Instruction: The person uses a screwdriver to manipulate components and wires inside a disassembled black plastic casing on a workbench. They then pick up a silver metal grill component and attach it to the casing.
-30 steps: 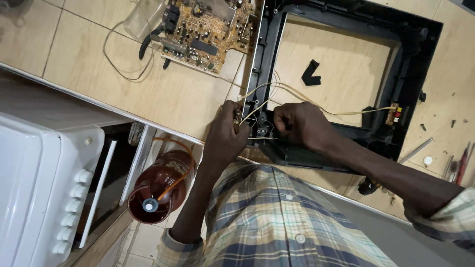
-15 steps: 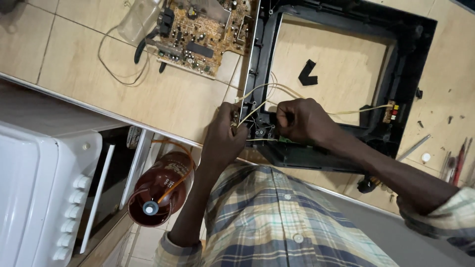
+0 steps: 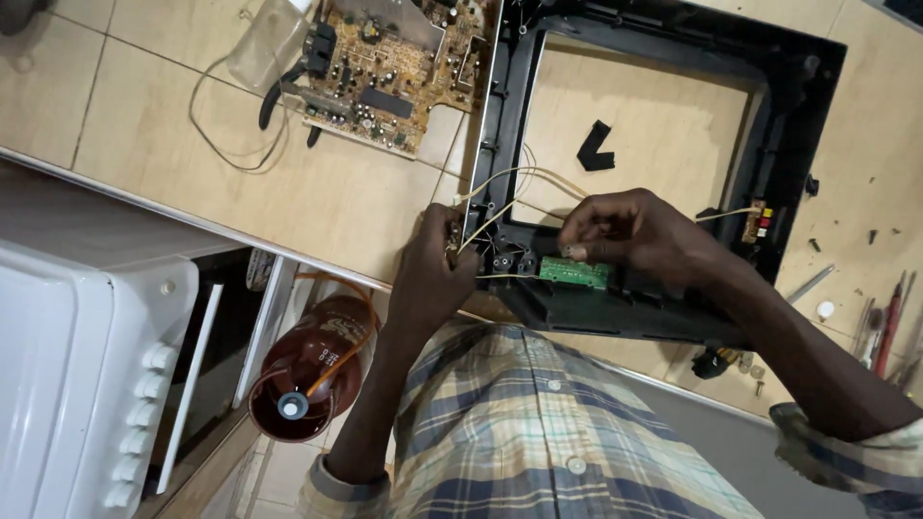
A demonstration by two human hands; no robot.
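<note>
**A:** On the tiled counter, black plastic frame (image 3: 663, 58) lies flat and empty: no screen or panel in its opening, just tile and a scrap of black tape (image 3: 596, 146) showing through. Large brown circuit board (image 3: 389, 67) is already out, sitting apart at the frame's left, its black cable (image 3: 274, 96) trailing loose.

**B:** So strip-down mostly done?

**A:** Looks that way. What's left in the frame is the small green board (image 3: 575, 272) at the bottom rail and the thin pale wires (image 3: 519, 187) looping over it.

**B:** Hands?

**A:** Right hand (image 3: 639, 235) is over the green board, fingertips pinched together just above its upper edge; can't tell if they've closed on a wire or on the board itself. Left hand (image 3: 433, 274) is curled shut at the frame's lower left corner, clamped on the ends of those pale wires.

**B:** Board free yet?

**A:** Judging not. It sits flush against the rail, wires attached. One lead runs right to a small connector with coloured sockets (image 3: 755, 223), also seated on the frame.

**B:** Tools?

**A:** Screwdrivers (image 3: 889, 322) and loose screws (image 3: 815, 245) lie well off to the right, untouched. Both hands are bare on the wiring.
</note>
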